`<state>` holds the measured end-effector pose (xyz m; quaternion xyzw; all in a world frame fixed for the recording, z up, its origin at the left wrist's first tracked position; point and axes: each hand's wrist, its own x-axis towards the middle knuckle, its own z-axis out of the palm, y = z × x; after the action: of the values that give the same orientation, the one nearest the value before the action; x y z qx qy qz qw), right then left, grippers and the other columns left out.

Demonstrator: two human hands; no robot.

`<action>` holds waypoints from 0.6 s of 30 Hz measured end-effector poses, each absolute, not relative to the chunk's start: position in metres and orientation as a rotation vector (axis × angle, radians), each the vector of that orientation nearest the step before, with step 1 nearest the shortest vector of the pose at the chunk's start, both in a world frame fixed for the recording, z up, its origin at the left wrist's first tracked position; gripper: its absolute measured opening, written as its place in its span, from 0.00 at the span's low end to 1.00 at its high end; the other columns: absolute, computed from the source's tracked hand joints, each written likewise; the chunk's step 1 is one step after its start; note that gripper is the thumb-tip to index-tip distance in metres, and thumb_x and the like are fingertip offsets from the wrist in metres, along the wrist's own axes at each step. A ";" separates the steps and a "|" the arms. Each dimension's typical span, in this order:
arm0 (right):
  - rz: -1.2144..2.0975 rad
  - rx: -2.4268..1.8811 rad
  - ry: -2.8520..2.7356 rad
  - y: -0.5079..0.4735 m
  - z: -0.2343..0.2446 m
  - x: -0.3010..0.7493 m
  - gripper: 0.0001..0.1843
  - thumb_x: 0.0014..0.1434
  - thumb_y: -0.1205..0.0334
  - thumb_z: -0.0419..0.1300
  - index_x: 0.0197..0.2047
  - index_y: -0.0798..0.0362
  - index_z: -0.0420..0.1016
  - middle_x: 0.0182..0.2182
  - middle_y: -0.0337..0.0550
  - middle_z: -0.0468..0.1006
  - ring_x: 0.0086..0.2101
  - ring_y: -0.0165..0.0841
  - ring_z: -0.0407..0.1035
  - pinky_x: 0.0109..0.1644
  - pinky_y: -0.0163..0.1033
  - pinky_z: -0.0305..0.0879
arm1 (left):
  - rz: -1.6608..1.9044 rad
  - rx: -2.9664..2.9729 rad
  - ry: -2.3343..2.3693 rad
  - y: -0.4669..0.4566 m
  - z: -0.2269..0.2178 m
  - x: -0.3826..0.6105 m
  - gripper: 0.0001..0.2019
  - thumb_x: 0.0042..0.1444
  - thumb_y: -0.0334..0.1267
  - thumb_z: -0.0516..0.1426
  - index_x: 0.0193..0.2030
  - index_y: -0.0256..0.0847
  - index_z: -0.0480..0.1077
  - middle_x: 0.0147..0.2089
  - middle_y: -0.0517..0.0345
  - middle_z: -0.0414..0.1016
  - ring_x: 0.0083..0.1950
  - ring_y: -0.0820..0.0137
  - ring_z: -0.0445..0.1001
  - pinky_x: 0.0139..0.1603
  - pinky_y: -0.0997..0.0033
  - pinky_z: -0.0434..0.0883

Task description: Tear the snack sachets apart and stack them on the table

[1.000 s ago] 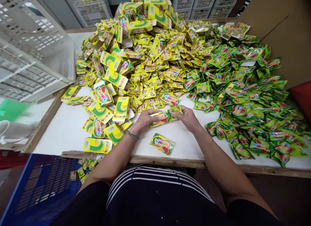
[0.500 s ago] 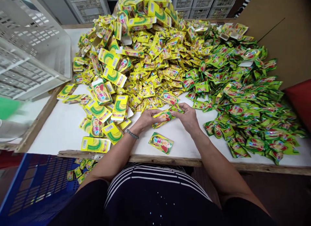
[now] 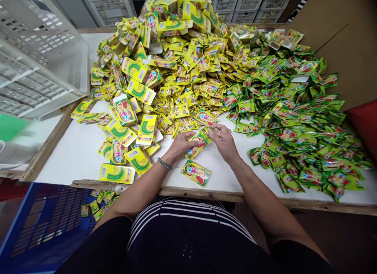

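My left hand (image 3: 180, 145) grips a small yellow-green candy box (image 3: 196, 143) held just above the white table (image 3: 79, 156). My right hand (image 3: 224, 140) pinches the far end of the same box with its fingertips. A flat yellow-green box (image 3: 196, 173) lies on the table just below my hands. Beyond them rises a big heap of yellow sachets and boxes (image 3: 176, 62), and to the right spreads a heap of green sachets (image 3: 300, 117).
A white plastic crate (image 3: 35, 66) lies tipped at the left. A blue crate (image 3: 38, 227) stands on the floor at lower left with a few sachets in it. Brown cardboard (image 3: 347, 42) leans at the right. More white crates (image 3: 244, 5) stand behind the table.
Both hands have shifted slightly toward the pile with the box, and the right fingers have moved up to the box's far end. The box on the table has stayed put.
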<state>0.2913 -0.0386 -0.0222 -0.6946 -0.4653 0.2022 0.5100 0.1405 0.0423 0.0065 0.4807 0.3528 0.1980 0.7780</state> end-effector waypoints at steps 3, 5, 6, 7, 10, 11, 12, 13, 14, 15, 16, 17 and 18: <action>0.579 -1.637 -1.190 -0.039 -0.026 0.286 0.27 0.59 0.36 0.54 0.27 0.47 0.81 0.49 0.47 0.72 0.56 0.45 0.56 0.65 0.59 0.51 | 0.442 0.982 0.781 0.040 0.005 0.142 0.21 0.28 0.38 0.73 0.32 0.35 0.76 0.29 0.59 0.79 0.27 0.74 0.73 0.33 0.73 0.69; 0.668 -1.613 -1.231 -0.038 -0.026 0.283 0.28 0.58 0.35 0.54 0.26 0.47 0.81 0.50 0.49 0.71 0.58 0.47 0.56 0.66 0.59 0.50 | 0.452 0.974 0.774 0.039 0.006 0.142 0.22 0.29 0.39 0.73 0.33 0.35 0.75 0.28 0.60 0.78 0.27 0.75 0.73 0.34 0.73 0.70; 0.692 -1.602 -1.231 -0.038 -0.025 0.283 0.27 0.57 0.35 0.54 0.26 0.48 0.81 0.50 0.49 0.71 0.58 0.47 0.56 0.66 0.58 0.51 | 0.458 0.973 0.771 0.038 0.007 0.142 0.22 0.29 0.40 0.73 0.33 0.35 0.74 0.28 0.61 0.78 0.27 0.74 0.73 0.34 0.73 0.70; 0.693 -1.587 -1.211 -0.038 -0.024 0.284 0.26 0.57 0.35 0.55 0.28 0.48 0.81 0.50 0.49 0.71 0.59 0.46 0.57 0.65 0.57 0.53 | 0.472 0.976 0.771 0.038 0.007 0.142 0.24 0.30 0.41 0.72 0.35 0.35 0.73 0.29 0.61 0.78 0.27 0.74 0.74 0.34 0.73 0.70; 0.659 -1.505 -1.050 -0.037 -0.018 0.286 0.22 0.53 0.38 0.61 0.39 0.47 0.79 0.49 0.47 0.72 0.53 0.41 0.64 0.56 0.49 0.65 | 0.563 1.029 0.786 0.038 0.011 0.141 0.32 0.35 0.44 0.71 0.48 0.40 0.68 0.29 0.63 0.77 0.28 0.73 0.75 0.34 0.73 0.70; 0.685 -1.466 -0.994 -0.037 -0.017 0.286 0.23 0.51 0.39 0.63 0.42 0.47 0.77 0.46 0.46 0.74 0.49 0.39 0.68 0.52 0.47 0.68 | 0.601 1.060 0.790 0.039 0.012 0.141 0.35 0.37 0.45 0.71 0.52 0.42 0.65 0.29 0.64 0.77 0.28 0.72 0.75 0.33 0.73 0.70; 0.733 -1.425 -0.954 -0.037 -0.016 0.286 0.24 0.50 0.39 0.64 0.44 0.47 0.76 0.43 0.44 0.75 0.45 0.38 0.70 0.48 0.44 0.70 | 0.636 1.094 0.789 0.039 0.012 0.140 0.36 0.38 0.46 0.70 0.55 0.44 0.62 0.30 0.65 0.76 0.28 0.72 0.74 0.33 0.73 0.70; 0.787 -1.388 -0.936 -0.037 -0.016 0.284 0.23 0.50 0.40 0.65 0.43 0.47 0.76 0.40 0.43 0.76 0.41 0.36 0.71 0.46 0.43 0.70 | 0.662 1.130 0.783 0.039 0.013 0.140 0.36 0.40 0.47 0.69 0.56 0.45 0.61 0.31 0.65 0.76 0.29 0.72 0.74 0.34 0.73 0.70; 0.830 -1.362 -0.943 -0.037 -0.016 0.283 0.22 0.51 0.41 0.64 0.42 0.48 0.77 0.38 0.42 0.77 0.39 0.36 0.71 0.45 0.43 0.70 | 0.681 1.163 0.774 0.040 0.013 0.139 0.34 0.41 0.48 0.69 0.55 0.45 0.62 0.32 0.64 0.75 0.30 0.72 0.74 0.34 0.73 0.69; 0.853 -1.351 -0.969 -0.037 -0.016 0.282 0.19 0.53 0.42 0.63 0.40 0.48 0.78 0.37 0.42 0.77 0.39 0.36 0.71 0.46 0.43 0.70 | 0.691 1.190 0.764 0.040 0.012 0.138 0.31 0.42 0.48 0.68 0.52 0.44 0.64 0.33 0.62 0.75 0.31 0.72 0.74 0.35 0.73 0.69; 0.864 -1.355 -1.007 -0.038 -0.017 0.280 0.18 0.54 0.43 0.62 0.38 0.48 0.79 0.36 0.41 0.78 0.39 0.36 0.71 0.46 0.44 0.69 | 0.690 1.212 0.752 0.041 0.011 0.137 0.28 0.43 0.48 0.68 0.50 0.43 0.66 0.33 0.62 0.75 0.32 0.73 0.74 0.35 0.74 0.69; 0.873 -1.373 -1.052 -0.038 -0.018 0.280 0.17 0.56 0.43 0.61 0.36 0.48 0.79 0.35 0.41 0.78 0.39 0.36 0.72 0.47 0.44 0.69 | 0.677 1.227 0.738 0.042 0.010 0.136 0.26 0.43 0.47 0.68 0.47 0.42 0.67 0.33 0.62 0.75 0.33 0.73 0.74 0.36 0.74 0.69; 0.888 -1.394 -1.088 -0.038 -0.018 0.279 0.17 0.56 0.43 0.61 0.34 0.48 0.79 0.33 0.41 0.78 0.38 0.37 0.72 0.47 0.45 0.68 | 0.658 1.232 0.723 0.043 0.009 0.136 0.24 0.43 0.47 0.68 0.45 0.41 0.68 0.32 0.62 0.74 0.32 0.73 0.73 0.35 0.74 0.69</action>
<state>0.2791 -0.0383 -0.0181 -0.5888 -0.4596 0.3750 0.5490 0.1358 0.0428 0.0094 0.5546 0.3253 0.2963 0.7063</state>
